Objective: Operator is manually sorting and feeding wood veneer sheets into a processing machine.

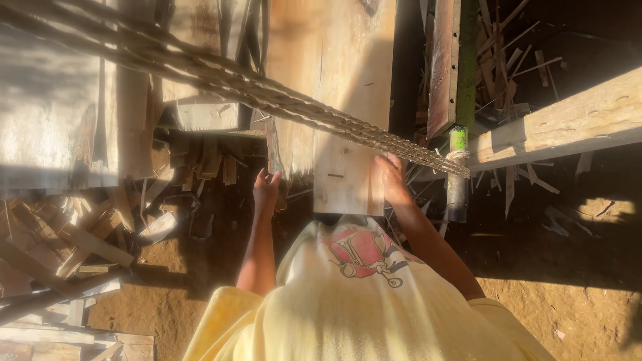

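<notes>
Both hands are gripping a pale wooden plank (344, 120) mid-frame: left hand (266, 190) clasping its left edge, right hand (391, 179) pressing flat; nothing looks cut.

Twisted ropes (281, 93) cross above the plank (348, 167); wood scraps (60, 241) crowd its left.

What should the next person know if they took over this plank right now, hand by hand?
Left hand: at the left edge of the long pale plank, fingers up beside it; grip unclear.
Right hand: flat on the plank's near right corner.
Plank: runs away from the body, passing under the twisted ropes that cross it diagonally.
Offcuts lie piled on the left.
Done: plank lies flat, both hands at its near end.
Left: cannot tell.
</notes>
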